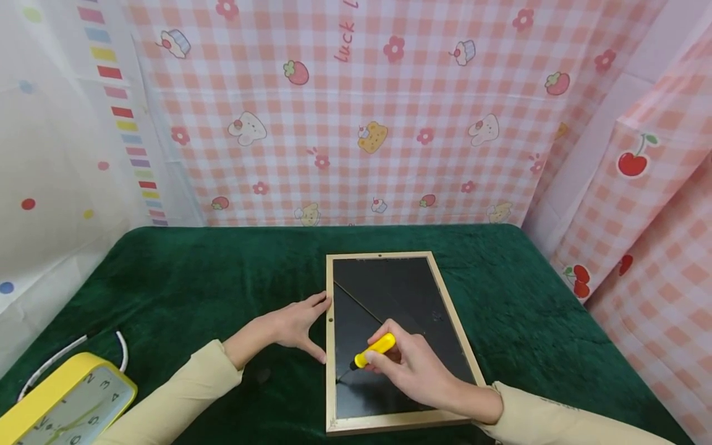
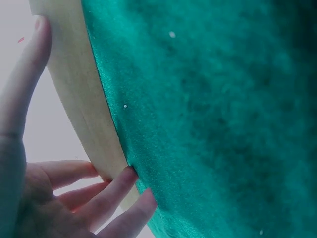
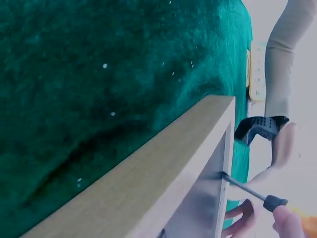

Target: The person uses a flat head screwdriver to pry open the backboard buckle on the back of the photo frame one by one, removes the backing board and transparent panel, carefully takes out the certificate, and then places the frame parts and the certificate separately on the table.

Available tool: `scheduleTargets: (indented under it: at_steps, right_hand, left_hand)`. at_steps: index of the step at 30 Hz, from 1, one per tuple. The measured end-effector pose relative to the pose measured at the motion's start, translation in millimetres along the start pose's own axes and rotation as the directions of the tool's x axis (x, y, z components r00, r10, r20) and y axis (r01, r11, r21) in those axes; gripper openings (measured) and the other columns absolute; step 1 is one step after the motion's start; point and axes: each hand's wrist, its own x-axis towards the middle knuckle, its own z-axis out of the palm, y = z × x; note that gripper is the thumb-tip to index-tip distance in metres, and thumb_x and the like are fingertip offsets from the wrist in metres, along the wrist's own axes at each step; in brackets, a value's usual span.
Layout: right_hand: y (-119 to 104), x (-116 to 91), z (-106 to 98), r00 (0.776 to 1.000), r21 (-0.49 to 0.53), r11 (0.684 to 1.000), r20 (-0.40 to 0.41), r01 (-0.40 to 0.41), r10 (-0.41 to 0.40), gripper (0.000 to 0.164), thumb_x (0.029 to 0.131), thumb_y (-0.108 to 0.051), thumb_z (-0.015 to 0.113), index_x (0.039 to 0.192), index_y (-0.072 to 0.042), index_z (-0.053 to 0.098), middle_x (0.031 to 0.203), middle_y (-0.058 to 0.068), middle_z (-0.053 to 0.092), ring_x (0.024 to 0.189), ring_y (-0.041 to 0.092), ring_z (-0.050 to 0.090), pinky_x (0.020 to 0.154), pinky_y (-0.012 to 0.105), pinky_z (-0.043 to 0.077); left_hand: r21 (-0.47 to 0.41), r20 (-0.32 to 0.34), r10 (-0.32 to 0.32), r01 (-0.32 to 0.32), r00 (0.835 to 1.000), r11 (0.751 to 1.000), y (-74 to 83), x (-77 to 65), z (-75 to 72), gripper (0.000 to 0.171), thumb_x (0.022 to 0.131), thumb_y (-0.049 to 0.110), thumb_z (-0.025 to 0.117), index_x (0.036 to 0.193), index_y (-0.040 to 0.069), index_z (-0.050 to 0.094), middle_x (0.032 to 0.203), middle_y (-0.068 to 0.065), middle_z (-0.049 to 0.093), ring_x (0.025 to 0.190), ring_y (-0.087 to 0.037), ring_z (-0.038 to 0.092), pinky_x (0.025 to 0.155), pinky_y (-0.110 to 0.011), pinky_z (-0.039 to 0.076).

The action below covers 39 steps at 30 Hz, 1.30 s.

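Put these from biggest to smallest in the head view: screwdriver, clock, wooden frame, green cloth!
1. Green cloth
2. Wooden frame
3. Clock, partly cut off by the picture's edge
4. Screwdriver

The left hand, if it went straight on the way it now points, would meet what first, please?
The left hand would first meet the wooden frame, whose side it appears to be touching.

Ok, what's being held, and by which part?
The right hand holds the screwdriver by its yellow handle; the left hand only touches the wooden frame.
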Motion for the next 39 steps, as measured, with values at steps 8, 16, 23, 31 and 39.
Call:
scheduleTargets:
  at_steps: [8, 16, 23, 31, 39]
  right_hand:
    - [4.3, 5.3, 6.5, 0.997, -0.059, 0.996, 0.01, 0.072, -0.071, 0.017, 0.083, -0.002, 0.059, 0.096, -0.005, 0.048, 0.086, 0.008, 0.063, 0.066, 0.009, 0.06, 0.063, 0.025, 0.05]
    - [14.3, 18.2, 16.2, 0.986, -0.204, 0.964, 0.04, 0.169, -0.165, 0.017, 0.086, -0.022, 0.059, 0.094, -0.011, 0.049, 0.076, -0.008, 0.057, 0.057, 0.004, 0.052, 0.055, 0.019, 0.046]
    - [7.8, 28.3, 24.0, 0.962, -0.294, 0.916, 0.074, 0.273, -0.263, 0.017, 0.086, -0.023, 0.058, 0.09, -0.011, 0.047, 0.062, -0.011, 0.045, 0.048, -0.001, 0.042, 0.048, 0.013, 0.041]
    - [7.0, 33.0, 26.9, 0.954, -0.302, 0.906, 0.08, 0.298, -0.287, 0.019, 0.087, -0.027, 0.056, 0.089, -0.011, 0.045, 0.061, -0.009, 0.045, 0.048, -0.003, 0.042, 0.048, 0.012, 0.04]
    - [7.6, 35.7, 29.6, 0.946, -0.315, 0.892, 0.089, 0.325, -0.313, 0.02, 0.086, -0.024, 0.058, 0.09, -0.01, 0.046, 0.06, -0.009, 0.045, 0.048, -0.004, 0.041, 0.048, 0.011, 0.04]
  left_hand:
    - [-0.014, -0.008, -0.001, 0.001, 1.0, 1.0, 0.3, -0.2, 0.3, 0.109, 0.057, 0.055, 0.073, 0.138, 0.001, 0.023, 0.143, -0.015, 0.015, 0.124, -0.031, 0.026, 0.095, -0.045, 0.029]
    - [-0.026, -0.007, -0.006, 0.006, 1.0, 1.0, 0.3, -0.2, -1.5, 0.108, 0.058, 0.054, 0.073, 0.138, 0.003, 0.023, 0.143, -0.014, 0.014, 0.124, -0.03, 0.027, 0.094, -0.045, 0.031]
    - [-0.049, -0.008, 0.001, -0.001, 1.0, 0.999, 0.7, -1.5, -1.5, 0.106, 0.059, 0.051, 0.074, 0.138, 0.002, 0.024, 0.143, -0.014, 0.015, 0.123, -0.031, 0.027, 0.095, -0.045, 0.029]
    - [-0.048, -0.009, -0.01, 0.009, 1.0, 0.999, 0.6, -1.9, -1.2, 0.105, 0.059, 0.052, 0.074, 0.138, 0.003, 0.024, 0.143, -0.013, 0.015, 0.124, -0.03, 0.026, 0.095, -0.046, 0.029]
    - [-0.062, -0.017, 0.0, -0.001, 1.0, 0.998, -0.8, -2.1, -1.0, 0.105, 0.06, 0.053, 0.073, 0.138, 0.002, 0.025, 0.143, -0.015, 0.016, 0.124, -0.032, 0.026, 0.095, -0.048, 0.028]
